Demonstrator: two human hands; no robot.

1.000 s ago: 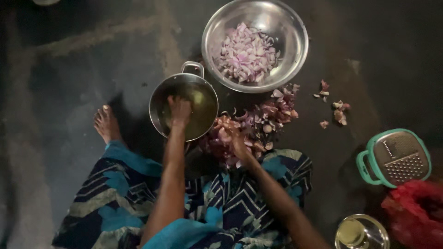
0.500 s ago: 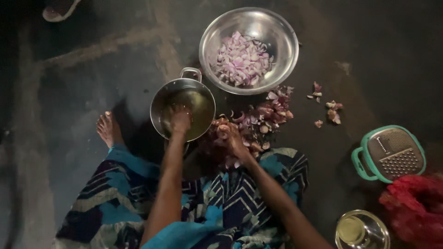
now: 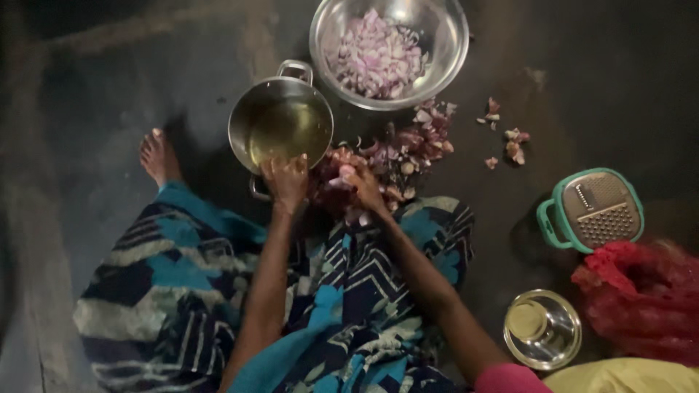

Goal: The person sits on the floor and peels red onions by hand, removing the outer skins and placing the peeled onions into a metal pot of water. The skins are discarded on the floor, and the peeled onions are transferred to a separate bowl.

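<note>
**Asha:** Between the two hands, just past the fingertips, sits the heap of onion pieces and skins [image 3: 393, 156] on the floor [image 3: 109, 94]. The right hand [image 3: 362, 185] is curled over one small pinkish onion piece [image 3: 341, 175] at the near edge of that heap, fingers closed on it.

**Ben:** And the left hand [image 3: 286, 182]?

**Asha:** It rests at the near rim of the steel pot [image 3: 280, 120], fingers bent down over the edge. Whether it grips the rim or something small, I cannot tell; it is too dim.

**Ben:** How would that onion piece handle?

**Asha:** Light, I judge, and firm inside, but the papery skin is loose and slick, so it could slide off under a pinch. Best taken across its body with fingertips, not by the skin. It bruises little, though cut layers fall apart easily.

**Ben:** What does it look like?

**Asha:** Pale pink to purple, small, glossy where peeled. The heap beyond the right hand mixes darker reddish skins with lighter bits.

**Ben:** What else is around?

**Asha:** Beyond the heap, farther from both hands, a wide steel bowl [image 3: 444, 44] holds chopped pale-purple onion [image 3: 377, 57]. The pot ahead of the left hand holds a yellowish liquid. A few scraps [image 3: 506, 135] lie off to the right of the right hand. Well out to the right are a green-rimmed grater box [image 3: 593, 209], a red mesh bag [image 3: 641, 298] and a small steel bowl [image 3: 542, 329].
</note>
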